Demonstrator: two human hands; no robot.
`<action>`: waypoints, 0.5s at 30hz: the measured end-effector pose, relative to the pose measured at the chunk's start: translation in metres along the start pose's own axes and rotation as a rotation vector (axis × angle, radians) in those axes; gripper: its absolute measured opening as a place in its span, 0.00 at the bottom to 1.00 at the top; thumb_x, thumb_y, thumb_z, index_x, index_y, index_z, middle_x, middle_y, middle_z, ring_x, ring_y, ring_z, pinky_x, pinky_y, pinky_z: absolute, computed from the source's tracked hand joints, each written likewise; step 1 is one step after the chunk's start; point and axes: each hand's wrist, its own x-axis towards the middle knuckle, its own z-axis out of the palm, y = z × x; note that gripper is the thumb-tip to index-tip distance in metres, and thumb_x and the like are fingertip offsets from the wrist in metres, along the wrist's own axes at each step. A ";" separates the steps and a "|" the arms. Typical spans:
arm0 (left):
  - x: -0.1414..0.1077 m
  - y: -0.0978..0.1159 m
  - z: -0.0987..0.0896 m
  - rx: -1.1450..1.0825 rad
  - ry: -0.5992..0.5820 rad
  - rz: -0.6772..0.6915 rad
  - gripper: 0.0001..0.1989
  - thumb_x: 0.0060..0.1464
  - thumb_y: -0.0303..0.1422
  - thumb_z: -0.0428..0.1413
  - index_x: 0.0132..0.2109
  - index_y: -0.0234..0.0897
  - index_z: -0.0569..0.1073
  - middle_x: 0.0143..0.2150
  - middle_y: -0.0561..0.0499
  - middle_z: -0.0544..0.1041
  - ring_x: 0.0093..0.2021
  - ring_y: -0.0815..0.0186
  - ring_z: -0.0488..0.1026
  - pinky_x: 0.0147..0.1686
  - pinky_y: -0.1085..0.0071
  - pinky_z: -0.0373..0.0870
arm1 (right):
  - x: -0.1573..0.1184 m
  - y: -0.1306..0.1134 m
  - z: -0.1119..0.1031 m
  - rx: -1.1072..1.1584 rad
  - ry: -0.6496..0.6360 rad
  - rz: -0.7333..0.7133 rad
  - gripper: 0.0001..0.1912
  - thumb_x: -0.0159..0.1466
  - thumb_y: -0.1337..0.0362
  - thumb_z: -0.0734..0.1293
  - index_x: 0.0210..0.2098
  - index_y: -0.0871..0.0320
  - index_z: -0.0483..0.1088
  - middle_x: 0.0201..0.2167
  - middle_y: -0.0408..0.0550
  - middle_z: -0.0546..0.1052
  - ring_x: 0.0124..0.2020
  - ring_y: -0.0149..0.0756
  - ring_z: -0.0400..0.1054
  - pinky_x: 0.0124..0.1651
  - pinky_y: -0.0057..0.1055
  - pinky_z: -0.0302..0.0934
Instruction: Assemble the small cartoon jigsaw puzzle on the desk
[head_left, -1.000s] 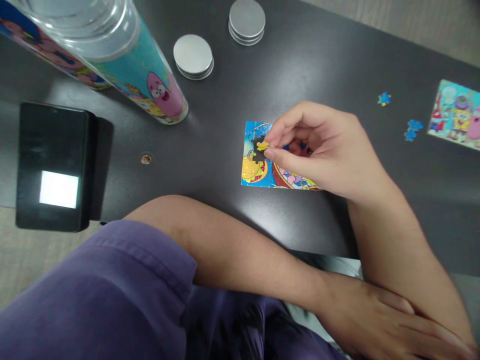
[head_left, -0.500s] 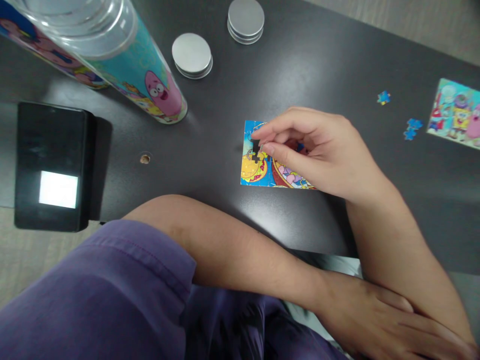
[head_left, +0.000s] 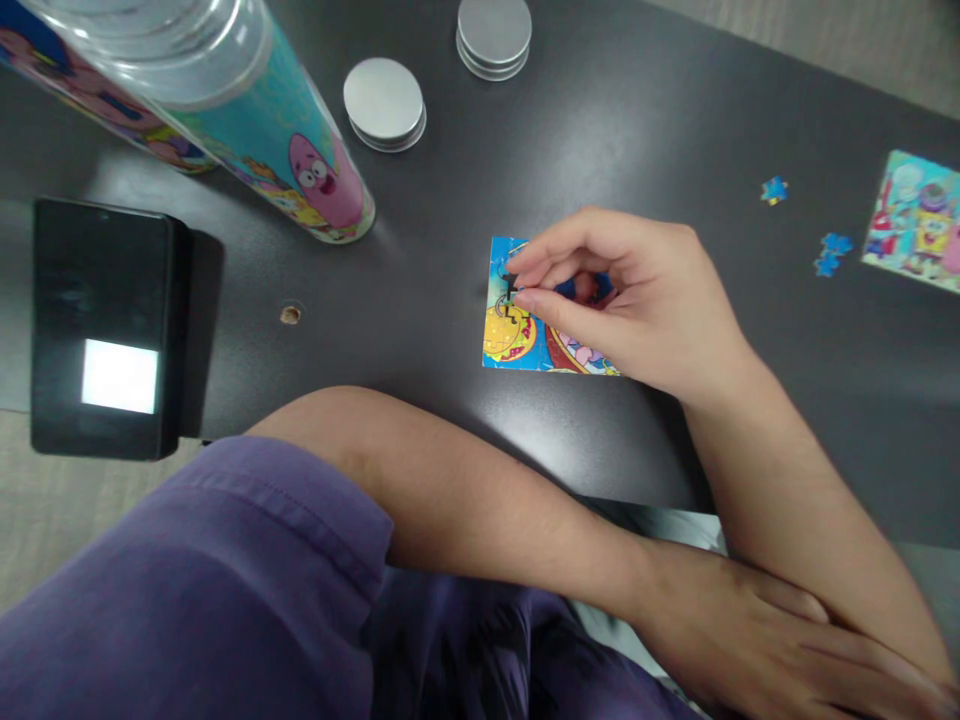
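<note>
The colourful jigsaw puzzle (head_left: pixel 510 345) lies flat on the dark table, with a dark gap near its left side. Over this gap my right hand (head_left: pixel 622 290) pinches a small puzzle piece (head_left: pixel 516 296) between thumb and index finger; the fingers hide most of the piece, and the hand covers the puzzle's right part. My left arm crosses in front of my body. At lower right my left hand (head_left: pixel 757 630) rests on my right forearm, its fingers stretched out and holding nothing.
Blue loose puzzle pieces (head_left: pixel 831 255) and another piece (head_left: pixel 774 190) lie to the right, near a cartoon picture card (head_left: pixel 915 225). Round silver tins (head_left: pixel 384 100) sit at the back. Tall cartoon-printed cylinders (head_left: pixel 319 175) and a black device (head_left: pixel 97 280) with a lit white patch stand left.
My right fingertips have lowered the puzzle piece slightly into the puzzle's gap, which now looks partly filled. My left hand stays on the forearm. The view has shifted a little.
</note>
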 end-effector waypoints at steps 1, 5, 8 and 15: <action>-0.001 0.001 -0.004 -0.004 0.001 -0.011 0.39 0.31 0.51 0.58 0.55 0.72 0.93 0.64 0.39 0.76 0.56 0.58 0.95 0.17 0.73 0.52 | 0.000 0.000 0.000 -0.005 0.002 -0.006 0.12 0.76 0.52 0.88 0.56 0.43 0.92 0.48 0.48 0.93 0.47 0.50 0.89 0.49 0.45 0.84; -0.019 -0.010 -0.001 -0.147 0.431 0.124 0.52 0.40 0.52 0.56 0.76 0.77 0.86 0.74 0.43 0.73 0.68 0.67 0.91 0.17 0.78 0.41 | 0.001 0.002 0.000 0.020 -0.012 -0.064 0.09 0.77 0.58 0.87 0.56 0.45 0.92 0.49 0.47 0.94 0.46 0.47 0.88 0.51 0.44 0.83; -0.033 -0.024 0.009 -0.236 0.817 0.386 0.56 0.60 0.48 0.45 0.95 0.83 0.56 0.86 0.58 0.68 0.93 0.92 0.55 0.21 0.84 0.27 | 0.002 0.001 0.001 0.049 -0.014 -0.126 0.08 0.78 0.65 0.85 0.53 0.45 0.91 0.52 0.47 0.94 0.47 0.45 0.89 0.58 0.45 0.84; -0.014 -0.002 0.009 0.011 0.164 0.107 0.43 0.37 0.48 0.60 0.63 0.74 0.95 0.70 0.44 0.81 0.60 0.60 0.95 0.17 0.73 0.61 | 0.009 -0.004 0.002 0.012 0.009 -0.190 0.10 0.73 0.67 0.86 0.46 0.45 0.88 0.46 0.47 0.93 0.42 0.45 0.86 0.57 0.47 0.85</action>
